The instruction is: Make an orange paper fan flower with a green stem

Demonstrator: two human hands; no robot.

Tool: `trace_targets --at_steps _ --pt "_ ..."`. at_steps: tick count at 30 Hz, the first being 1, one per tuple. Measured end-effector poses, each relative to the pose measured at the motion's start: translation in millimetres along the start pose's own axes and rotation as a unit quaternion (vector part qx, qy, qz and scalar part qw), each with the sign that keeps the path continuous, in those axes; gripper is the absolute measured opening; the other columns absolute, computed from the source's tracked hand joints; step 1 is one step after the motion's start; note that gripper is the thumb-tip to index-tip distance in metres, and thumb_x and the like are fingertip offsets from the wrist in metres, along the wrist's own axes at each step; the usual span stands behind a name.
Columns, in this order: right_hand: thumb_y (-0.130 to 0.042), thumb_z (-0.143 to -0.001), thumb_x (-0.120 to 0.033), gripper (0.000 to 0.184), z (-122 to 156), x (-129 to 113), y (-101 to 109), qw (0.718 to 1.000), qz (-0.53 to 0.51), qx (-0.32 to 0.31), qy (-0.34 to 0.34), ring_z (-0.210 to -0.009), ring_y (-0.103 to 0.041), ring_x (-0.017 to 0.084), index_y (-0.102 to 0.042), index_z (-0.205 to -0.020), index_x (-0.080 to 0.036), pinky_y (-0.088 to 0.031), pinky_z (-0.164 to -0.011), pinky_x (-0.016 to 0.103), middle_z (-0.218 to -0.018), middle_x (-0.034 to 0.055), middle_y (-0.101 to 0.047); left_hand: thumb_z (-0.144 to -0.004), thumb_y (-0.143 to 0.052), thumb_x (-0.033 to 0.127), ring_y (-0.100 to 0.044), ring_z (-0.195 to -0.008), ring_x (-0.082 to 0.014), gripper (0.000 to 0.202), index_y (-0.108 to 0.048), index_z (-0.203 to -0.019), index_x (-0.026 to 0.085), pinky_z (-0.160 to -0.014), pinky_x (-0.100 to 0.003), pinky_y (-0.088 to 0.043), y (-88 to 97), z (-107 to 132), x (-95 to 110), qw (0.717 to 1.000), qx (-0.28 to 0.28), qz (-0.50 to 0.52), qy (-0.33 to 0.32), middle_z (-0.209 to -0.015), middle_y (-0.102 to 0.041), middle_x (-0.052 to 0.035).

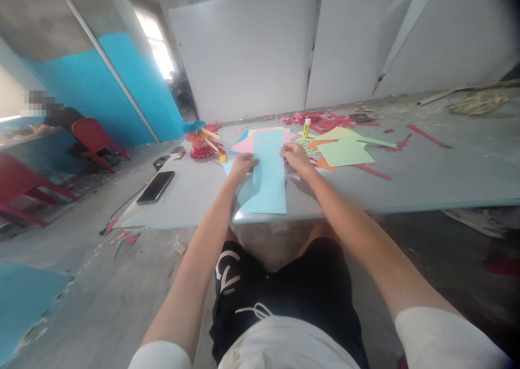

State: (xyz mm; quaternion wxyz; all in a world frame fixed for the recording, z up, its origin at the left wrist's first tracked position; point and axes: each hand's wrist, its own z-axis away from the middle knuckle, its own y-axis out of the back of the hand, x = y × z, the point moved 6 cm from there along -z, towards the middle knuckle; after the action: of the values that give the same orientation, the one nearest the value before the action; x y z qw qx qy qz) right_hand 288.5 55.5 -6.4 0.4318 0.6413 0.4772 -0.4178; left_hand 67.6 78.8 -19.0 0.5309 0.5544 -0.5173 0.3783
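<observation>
Pale blue paper sheet [264, 179] flat on the grey worktop [182, 201] at twelve o'clock, left hand [242, 166] on its left edge and right hand [296, 159] on its upper right edge; hands apart, whether gripping or only pressing impossible to tell. Just beyond, pink paper [244, 144] at twelve o'clock, pale green paper [345, 152] at one o'clock, yellow glue stick [306, 128] upright among red paper scraps [314, 118]. Red paper decoration [202, 144] at eleven o'clock, black smartphone [156, 187] on the worktop at ten o'clock. Behind it all, white partition panels [244, 49]; at ten o'clock, a blue-painted wall [101, 90], a red plastic chair [95, 141] and a seated person [60, 118], blurred. Grey concrete floor [89, 309] below, littered with paper bits.
</observation>
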Motion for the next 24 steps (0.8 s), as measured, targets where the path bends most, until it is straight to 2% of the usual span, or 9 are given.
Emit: trace_targets --at_steps 4,7,9,12,15,18,21,24 --pt "-0.066 -0.079 -0.034 0.017 5 -5 -6 0.999 0.024 -0.046 0.005 -0.048 -0.052 0.011 -0.059 -0.072 -0.02 -0.041 -0.044 0.022 -0.063 -0.0024 -0.057 -0.071 -0.078 0.038 -0.056 -0.055 -0.0103 0.03 -0.069 -0.09 0.017 -0.054 -0.023 -0.045 4.9 -1 2 0.999 0.034 0.026 -0.025 -0.068 -0.064 0.0013" --pt "-0.066 -0.08 -0.036 0.022 5 -9 -4 0.998 0.035 -0.036 0.026 -0.046 -0.052 0.011 -0.053 -0.07 -0.021 -0.041 -0.044 0.023 -0.061 -0.0037 -0.056 -0.069 -0.08 0.036 -0.056 -0.054 -0.0104 0.028 -0.067 -0.083 0.017 -0.052 -0.023 -0.045 1.7 0 3 0.999 0.01 0.026 -0.023 -0.064 -0.062 0.0018" --pt "-0.065 -0.08 -0.037 0.024 5 -9 -3 0.998 0.03 -0.024 0.04 -0.048 -0.052 0.011 -0.052 -0.068 -0.022 -0.041 -0.045 0.023 -0.06 -0.004 -0.055 -0.07 -0.081 0.038 -0.056 -0.053 -0.0104 0.031 -0.068 -0.088 0.017 -0.052 -0.023 -0.045 -1.3 1 4 0.999 -0.007 0.029 -0.03 -0.065 -0.063 0.0019" --pt "-0.065 -0.079 -0.039 0.021 4 -9 -8 0.997 0.026 -0.056 0.043 -0.051 -0.05 0.011 -0.059 -0.071 -0.02 -0.041 -0.047 0.024 -0.064 -0.0025 -0.059 -0.074 -0.079 0.041 -0.058 -0.056 -0.0107 0.037 -0.068 -0.099 0.018 -0.053 -0.022 -0.045 -2.9 2 8 0.997 -0.006 0.045 -0.066 -0.072 -0.068 0.0" --pt "-0.067 -0.076 -0.036 0.018 6 -9 -17 0.994 0.024 -0.101 0.039 -0.053 -0.051 0.011 -0.065 -0.079 -0.019 -0.042 -0.048 0.025 -0.071 -0.0006 -0.065 -0.076 -0.077 0.04 -0.064 -0.062 -0.0126 0.033 -0.067 -0.098 0.017 -0.058 -0.023 -0.049 -1.0 2 11 0.993 0.013 0.069 -0.099 -0.078 -0.071 -0.0023" --pt "-0.068 -0.076 -0.036 0.018 10 -15 -18 0.995 0.017 -0.092 0.043 -0.055 -0.051 0.012 -0.064 -0.078 -0.019 -0.041 -0.051 0.025 -0.068 -0.0011 -0.063 -0.076 -0.076 0.037 -0.065 -0.063 -0.0137 0.031 -0.066 -0.097 0.017 -0.059 -0.024 -0.051 -0.3 3 14 0.99 0.018 0.085 -0.114 -0.077 -0.072 -0.0025" --pt "-0.067 -0.077 -0.037 0.021 15 -23 -14 0.997 0.015 -0.063 0.051 -0.056 -0.049 0.012 -0.058 -0.071 -0.019 -0.039 -0.052 0.024 -0.062 -0.0023 -0.057 -0.074 -0.078 0.036 -0.064 -0.063 -0.0133 0.031 -0.068 -0.095 0.015 -0.06 -0.024 -0.051 -4.9 6 17 0.991 -0.011 0.08 -0.109 -0.077 -0.071 -0.0025" --pt "-0.068 -0.076 -0.035 0.019 20 -29 -15 0.996 0.007 -0.065 0.054 -0.06 -0.051 0.013 -0.059 -0.07 -0.019 -0.041 -0.055 0.025 -0.064 -0.001 -0.06 -0.072 -0.08 0.034 -0.066 -0.071 -0.0146 0.032 -0.069 -0.095 0.014 -0.068 -0.026 -0.055 -10.2 10 21 0.991 -0.039 0.074 -0.107 -0.083 -0.073 -0.0033"
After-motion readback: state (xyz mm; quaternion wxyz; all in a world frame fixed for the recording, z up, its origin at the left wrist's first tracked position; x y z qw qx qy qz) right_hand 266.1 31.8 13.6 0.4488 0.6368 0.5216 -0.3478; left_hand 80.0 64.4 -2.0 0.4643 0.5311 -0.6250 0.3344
